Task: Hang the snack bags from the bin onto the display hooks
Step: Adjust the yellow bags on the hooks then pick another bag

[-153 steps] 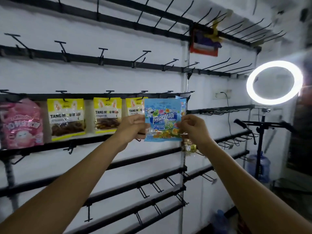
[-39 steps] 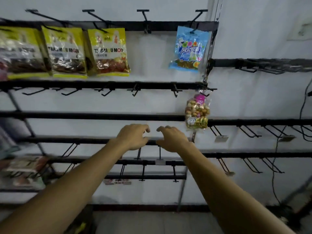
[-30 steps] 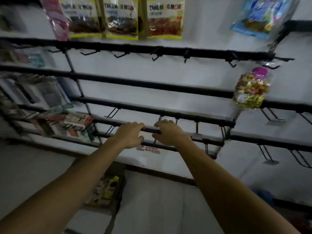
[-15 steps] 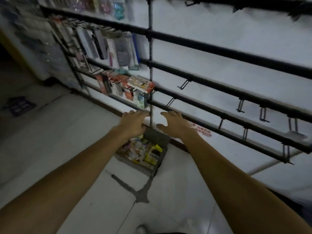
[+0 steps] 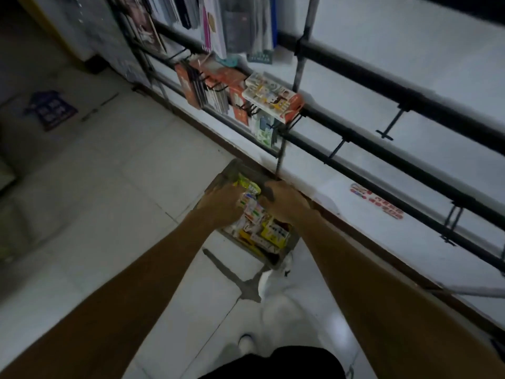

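A grey bin (image 5: 287, 255) stands on the tiled floor against the foot of the wall, filled with several colourful snack bags (image 5: 269, 234). Both my hands are down inside its far end. My left hand (image 5: 222, 204) and my right hand (image 5: 284, 201) flank a yellow-green snack bag (image 5: 248, 187). Their fingers curl down among the bags, and blur hides whether either one grips anything. Empty display hooks (image 5: 387, 127) stick out from the black rails on the white wall to the right.
Packaged goods (image 5: 218, 90) and flat boxes (image 5: 273, 97) hang on the rails up left of the bin. A vertical rack post (image 5: 281, 157) comes down just behind the bin. A purple floor sticker (image 5: 50, 109) lies far left. My pale shoe (image 5: 276, 302) is beside the bin.
The blue bag was left hanging on its hook. My view swung down from the rails to the floor, and both empty hands dropped into the bin.
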Tool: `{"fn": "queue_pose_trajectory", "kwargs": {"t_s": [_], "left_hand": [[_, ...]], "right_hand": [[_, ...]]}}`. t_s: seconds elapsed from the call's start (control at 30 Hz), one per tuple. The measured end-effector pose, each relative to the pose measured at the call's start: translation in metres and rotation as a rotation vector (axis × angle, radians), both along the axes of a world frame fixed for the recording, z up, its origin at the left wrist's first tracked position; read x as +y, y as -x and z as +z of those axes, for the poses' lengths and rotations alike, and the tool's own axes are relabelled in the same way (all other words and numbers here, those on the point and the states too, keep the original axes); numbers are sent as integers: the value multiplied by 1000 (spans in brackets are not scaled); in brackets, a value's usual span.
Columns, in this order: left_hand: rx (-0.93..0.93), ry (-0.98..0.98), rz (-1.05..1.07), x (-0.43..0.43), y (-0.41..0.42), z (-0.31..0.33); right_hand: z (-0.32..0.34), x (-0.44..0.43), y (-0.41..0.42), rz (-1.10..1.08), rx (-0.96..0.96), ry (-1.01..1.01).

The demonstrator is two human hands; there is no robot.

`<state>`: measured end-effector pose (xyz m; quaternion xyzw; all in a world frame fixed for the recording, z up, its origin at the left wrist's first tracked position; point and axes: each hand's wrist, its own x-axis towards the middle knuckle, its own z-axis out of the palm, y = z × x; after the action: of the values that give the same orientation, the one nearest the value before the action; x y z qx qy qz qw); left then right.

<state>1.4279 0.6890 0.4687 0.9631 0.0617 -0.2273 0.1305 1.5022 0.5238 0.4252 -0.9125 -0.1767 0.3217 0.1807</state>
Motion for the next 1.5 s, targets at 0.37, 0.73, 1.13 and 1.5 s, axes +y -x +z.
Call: {"fn": "queue_pose_trajectory", "kwargs": {"t_s": [0.37, 0.73, 1.13, 1.5], "left_hand": [[35, 148, 232, 60, -68, -80], [152, 251, 142, 122, -98, -302], [183, 465, 113, 147, -118, -601], [51, 413, 256, 138, -131, -694]], "right_hand": [[-71, 62, -79, 26, 177, -31], [-287, 101, -100, 30, 213, 69], [-564, 113, -101, -137, 153, 81], [-677, 127, -105, -94, -92, 51]]}}
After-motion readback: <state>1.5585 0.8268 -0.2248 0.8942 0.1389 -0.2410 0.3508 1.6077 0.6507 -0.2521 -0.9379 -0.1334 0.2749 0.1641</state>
